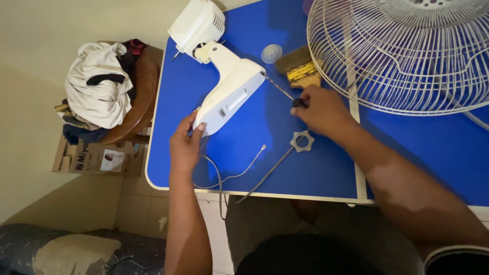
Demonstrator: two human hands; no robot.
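Blue table (316,168): left hand (184,145) grips fan housing (224,86); right hand (321,109) clenches screwdriver (280,87) against it.

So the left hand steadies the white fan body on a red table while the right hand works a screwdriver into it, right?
Not quite: the table is blue, not red, as the head view shows. The left hand does steady the white fan body while the right hand works the screwdriver into it.

Fan body (224,76): white plastic housing, lying on its side across the blue tabletop, motor end pointing toward the far edge.
Neck section: facing up, its lower end resting nearest the person.
Screwdriver (282,90): slim metal shaft, dark handle, lying at a slant, tip meeting the housing's right side.
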